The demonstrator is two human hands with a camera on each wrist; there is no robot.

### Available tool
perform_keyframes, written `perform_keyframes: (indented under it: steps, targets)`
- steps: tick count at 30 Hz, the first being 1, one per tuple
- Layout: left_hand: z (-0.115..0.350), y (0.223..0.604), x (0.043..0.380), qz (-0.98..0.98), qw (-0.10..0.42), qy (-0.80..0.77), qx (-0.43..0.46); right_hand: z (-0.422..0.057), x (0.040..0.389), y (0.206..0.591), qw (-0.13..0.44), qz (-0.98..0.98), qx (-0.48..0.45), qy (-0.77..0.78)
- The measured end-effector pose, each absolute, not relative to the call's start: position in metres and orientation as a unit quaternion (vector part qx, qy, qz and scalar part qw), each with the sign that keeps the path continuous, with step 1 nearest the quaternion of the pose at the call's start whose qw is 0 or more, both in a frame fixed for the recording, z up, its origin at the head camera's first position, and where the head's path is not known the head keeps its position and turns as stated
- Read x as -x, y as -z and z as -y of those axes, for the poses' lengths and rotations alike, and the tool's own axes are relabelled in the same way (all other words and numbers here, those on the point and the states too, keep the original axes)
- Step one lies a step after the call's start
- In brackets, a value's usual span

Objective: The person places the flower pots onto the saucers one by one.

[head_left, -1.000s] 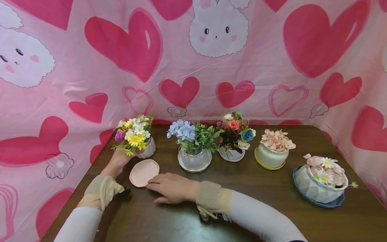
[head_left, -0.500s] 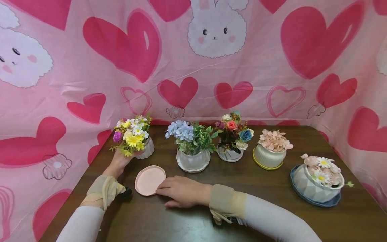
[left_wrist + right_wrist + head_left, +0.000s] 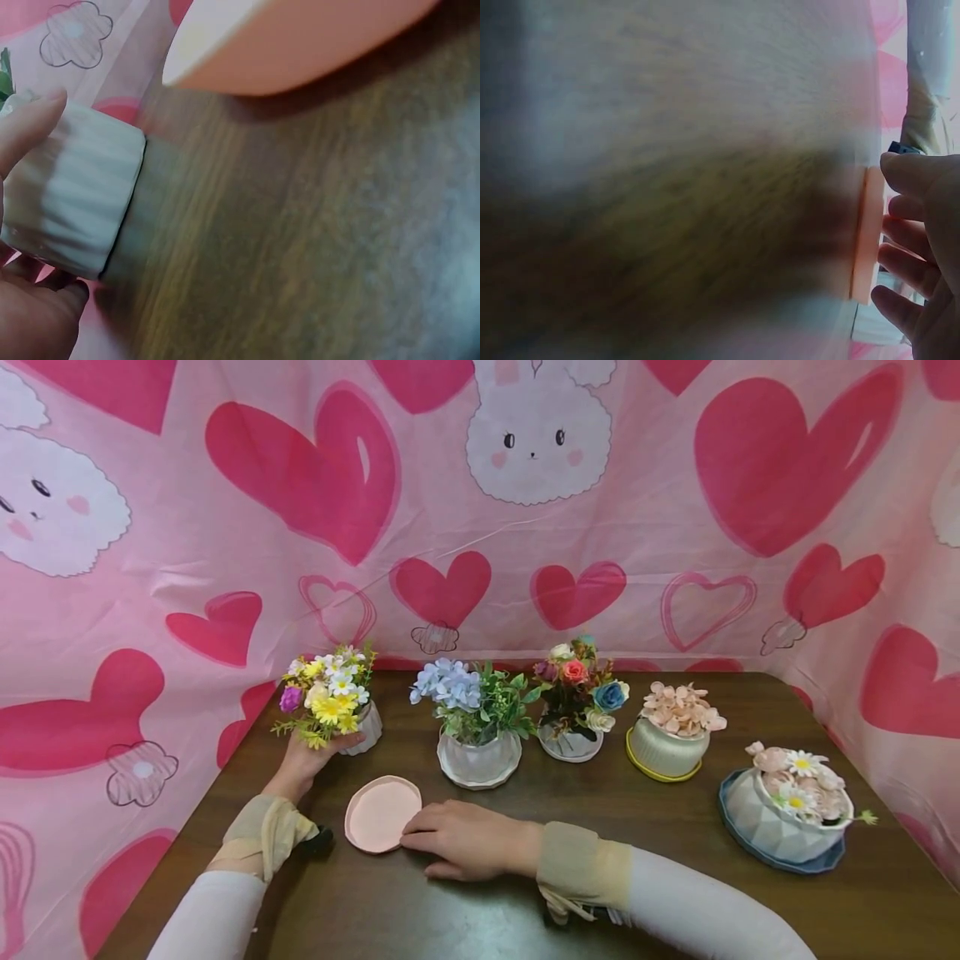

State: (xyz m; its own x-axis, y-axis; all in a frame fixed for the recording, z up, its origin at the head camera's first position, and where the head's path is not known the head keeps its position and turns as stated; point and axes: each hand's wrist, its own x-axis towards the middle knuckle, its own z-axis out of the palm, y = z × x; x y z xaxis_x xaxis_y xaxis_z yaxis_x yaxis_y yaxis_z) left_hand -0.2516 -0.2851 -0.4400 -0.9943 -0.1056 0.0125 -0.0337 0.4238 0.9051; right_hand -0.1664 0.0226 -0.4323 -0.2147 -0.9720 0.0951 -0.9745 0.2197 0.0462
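Note:
My left hand [image 3: 306, 758] grips a white fluted flowerpot [image 3: 75, 187] at the table's far left, thumb on one side and fingers on the other in the left wrist view. Yellow, white and purple flowers [image 3: 330, 693] fill this pot and cover part of the hand. In front of it lies a shallow pink saucer [image 3: 382, 814], holding nothing. My right hand [image 3: 480, 839] reaches in from the right, its fingertips on the saucer's right rim and its thumb apart from it. The right wrist view shows the saucer [image 3: 868, 236] edge-on beside the loosely extended fingers.
On saucers to the right stand a blue-flowered pot [image 3: 480, 756], a pot of mixed roses [image 3: 573, 739], a pale green pot [image 3: 671, 747] on a yellow saucer and a white faceted pot [image 3: 783, 814] on a blue saucer. A pink heart-print cloth [image 3: 525, 527] hangs behind the table.
The pink saucer has slid right and towards me along with my right hand, away from the fluted pot. My left hand stays at that pot, which has hardly moved.

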Motion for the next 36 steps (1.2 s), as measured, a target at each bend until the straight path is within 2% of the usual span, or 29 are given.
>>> perform_keyframes:
  steps: [19, 36]
  targets:
    - [0.282, 0.44, 0.253, 0.837, 0.049, 0.541, -0.065, -0.033, 0.166, 0.438, 0.079, 0.784, -0.615, -0.014]
    - [0.279, 0.442, 0.252, 0.832, 0.097, 0.54, -0.078, -0.034, 0.17, 0.439, 0.086, 0.778, -0.622, -0.022]
